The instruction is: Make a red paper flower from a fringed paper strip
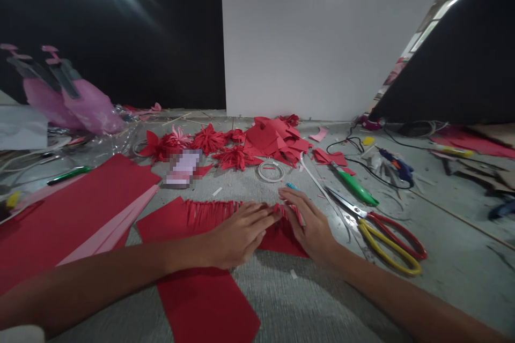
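Note:
A red paper strip [209,215] with a fringe cut along its far edge lies in front of me, over a larger red sheet. My left hand [243,233] rests on the strip, its fingers stretched out to the right across the fringe. At the strip's right end, my right hand [313,225] touches the paper with its fingers extended and its thumb apart. The fingertips of both hands nearly meet over the fringe, and part of it is hidden under them. Nearer to me, a red paper piece [209,305] lies under my left forearm.
Scissors [362,214] with red and yellow handles lie right, beside a green-handled cutter [356,187]. A tape roll [271,171], fringed red paper flowers [209,139] and red scraps [269,136] lie ahead. A glue gun [396,166] is far right; red sheets [80,214] spread left.

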Tool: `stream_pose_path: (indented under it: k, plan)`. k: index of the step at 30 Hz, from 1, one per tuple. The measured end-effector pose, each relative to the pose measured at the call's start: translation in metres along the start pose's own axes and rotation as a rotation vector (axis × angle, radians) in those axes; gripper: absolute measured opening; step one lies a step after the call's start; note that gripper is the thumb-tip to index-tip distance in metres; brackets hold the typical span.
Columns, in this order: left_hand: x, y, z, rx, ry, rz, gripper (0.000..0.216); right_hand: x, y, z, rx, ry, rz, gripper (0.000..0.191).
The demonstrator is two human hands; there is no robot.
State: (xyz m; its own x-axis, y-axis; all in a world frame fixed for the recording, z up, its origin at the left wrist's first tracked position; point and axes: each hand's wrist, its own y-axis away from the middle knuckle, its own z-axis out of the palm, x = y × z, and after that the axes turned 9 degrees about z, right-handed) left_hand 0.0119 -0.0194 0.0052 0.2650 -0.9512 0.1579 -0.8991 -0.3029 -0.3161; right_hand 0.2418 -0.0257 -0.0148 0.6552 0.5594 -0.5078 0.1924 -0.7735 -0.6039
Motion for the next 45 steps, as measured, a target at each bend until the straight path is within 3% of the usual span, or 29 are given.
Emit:
stream_pose_path:
  k: [9, 15, 18, 29, 45]
  plan:
    - [0.0005, -0.0022, -0.0013, 0.017, -0.015, 0.009, 0.039, -0.0031, -0.0041, -0.0015, -0.101, -0.035, -0.022, 0.021]
    - [0.0, -0.0022, 0.0001, -0.001, -0.02, 0.049, 0.042, -0.0025, -0.0034, -0.0021, -0.117, -0.068, -0.098, 0.031]
    - [0.0007, -0.0034, -0.0001, -0.01, -0.014, 0.055, 0.041, -0.003, -0.0032, -0.0019, -0.13, -0.079, -0.135, 0.025]
    - [0.0014, -0.002, -0.002, 0.063, 0.035, 0.014, 0.038, -0.0073, -0.0037, -0.004, -0.093, -0.065, -0.083, 0.017]
    - [-0.0017, -0.0019, 0.003, 0.008, -0.022, 0.037, 0.039, -0.0052, -0.0029, -0.0023, -0.08, -0.098, -0.07, 0.027]
